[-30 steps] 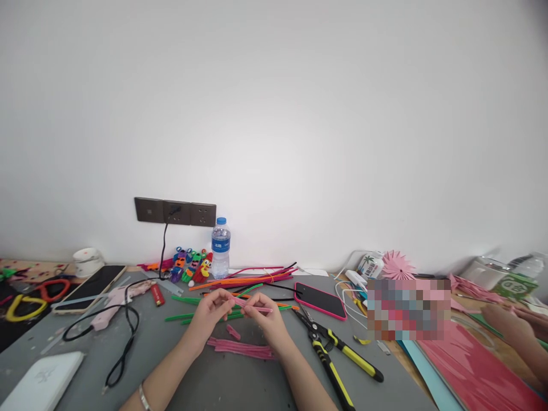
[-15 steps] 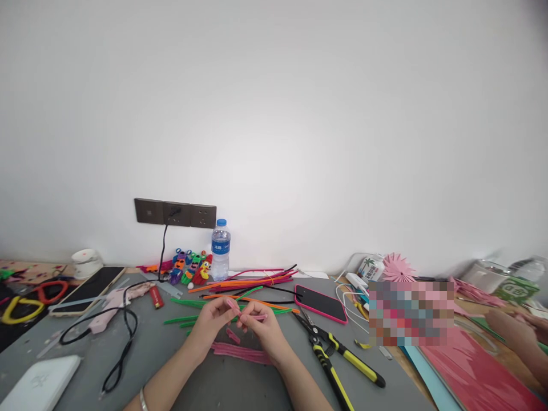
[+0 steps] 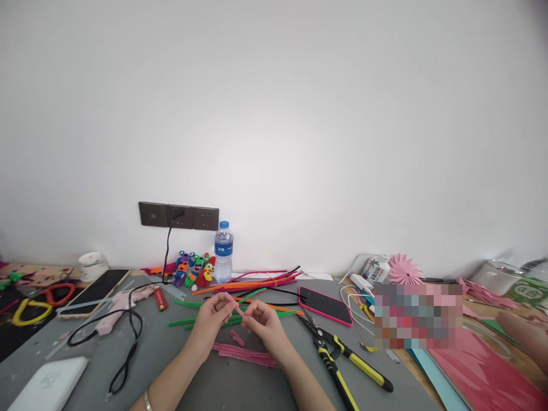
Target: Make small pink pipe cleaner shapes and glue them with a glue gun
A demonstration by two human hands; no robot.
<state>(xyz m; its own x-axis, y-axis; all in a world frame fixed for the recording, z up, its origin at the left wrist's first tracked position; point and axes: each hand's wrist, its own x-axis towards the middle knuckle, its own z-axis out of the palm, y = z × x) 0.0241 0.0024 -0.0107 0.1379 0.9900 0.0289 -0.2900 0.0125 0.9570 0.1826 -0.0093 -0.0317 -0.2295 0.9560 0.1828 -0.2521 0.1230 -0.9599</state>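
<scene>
Between my hands runs a short pink pipe cleaner [image 3: 238, 309], slanting down to the right. My left hand [image 3: 214, 317] pinches it between thumb and fingers. At its lower end, the bent fingertips of my right hand [image 3: 264, 324] close on it; the exact contact is small and hard to see. Below the hands lie a small folded pink pipe cleaner [image 3: 237, 338] and a bundle of pink pipe cleaners [image 3: 248, 355]. Green pipe cleaners [image 3: 188, 303] are spread behind the hands, partly hidden by them.
Yellow-black pliers [image 3: 331, 354] and a pink-edged phone [image 3: 326, 305] lie to the right. Behind are more pipe cleaners [image 3: 252, 282], a water bottle [image 3: 224, 257] and small figures [image 3: 194, 269]. A glue gun [image 3: 112, 311] with a black cord sits left. Another person's hand [image 3: 524, 337] is far right.
My hands have drawn slightly apart, and the pink pipe cleaner now shows between them. The right fingers have shifted along it. The whole view has moved a little.
</scene>
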